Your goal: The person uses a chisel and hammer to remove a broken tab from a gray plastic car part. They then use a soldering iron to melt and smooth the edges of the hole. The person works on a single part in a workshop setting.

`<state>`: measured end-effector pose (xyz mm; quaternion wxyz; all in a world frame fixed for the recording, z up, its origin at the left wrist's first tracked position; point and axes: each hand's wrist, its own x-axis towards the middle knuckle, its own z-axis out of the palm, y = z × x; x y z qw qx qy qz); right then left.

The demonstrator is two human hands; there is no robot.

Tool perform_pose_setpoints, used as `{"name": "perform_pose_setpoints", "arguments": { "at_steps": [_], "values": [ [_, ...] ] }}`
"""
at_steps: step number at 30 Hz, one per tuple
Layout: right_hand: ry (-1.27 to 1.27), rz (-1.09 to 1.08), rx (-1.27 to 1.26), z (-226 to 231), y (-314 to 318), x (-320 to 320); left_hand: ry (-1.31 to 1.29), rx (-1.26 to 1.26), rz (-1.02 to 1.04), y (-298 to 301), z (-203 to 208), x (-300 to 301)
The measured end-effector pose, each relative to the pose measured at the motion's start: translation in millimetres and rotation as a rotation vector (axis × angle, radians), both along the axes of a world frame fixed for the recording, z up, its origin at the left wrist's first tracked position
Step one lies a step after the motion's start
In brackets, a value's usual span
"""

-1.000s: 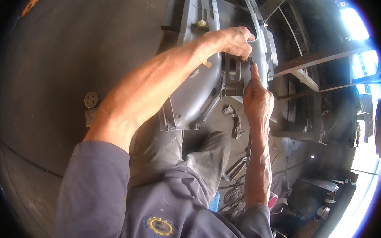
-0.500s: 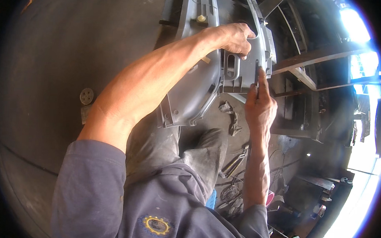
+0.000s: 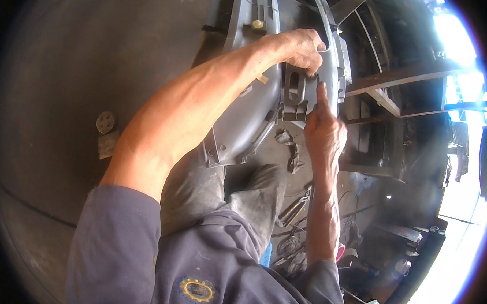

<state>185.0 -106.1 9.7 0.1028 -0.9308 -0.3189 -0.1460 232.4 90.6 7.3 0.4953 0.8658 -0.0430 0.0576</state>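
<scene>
A large moulded grey panel, which looks like plastic vehicle trim, extends away from my knees. My left hand lies across its upper part, fingers curled over the rim of an opening. Lower down on the right, my right hand has its index finger stretched along the panel and the other fingers folded in. A thin dark strip-like tool shows just past that fingertip, close to my left hand; most of it is hidden. Beside it, the panel has a slotted recess.
Metal framework stands to the right. On the floor lie a crumpled scrap, a pair of pliers-like handles and coiled cable. A round disc with holes is at the left.
My right hand has shifted left along the panel, bringing the dark tool's tip nearer my left hand. The left hand stays in nearly the same place.
</scene>
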Motion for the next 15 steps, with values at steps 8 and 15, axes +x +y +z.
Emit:
{"name": "perform_pose_setpoints", "arguments": {
  "at_steps": [8,15],
  "values": [
    [-0.078,-0.023,-0.016,-8.5,-1.8,-4.5,-0.056,-0.105,0.059,-3.4,-3.1,2.4],
    [-0.034,-0.042,-0.053,-4.0,3.2,-9.7,0.15,-0.042,-0.1,6.3,14.6,-3.2]
  ]
}}
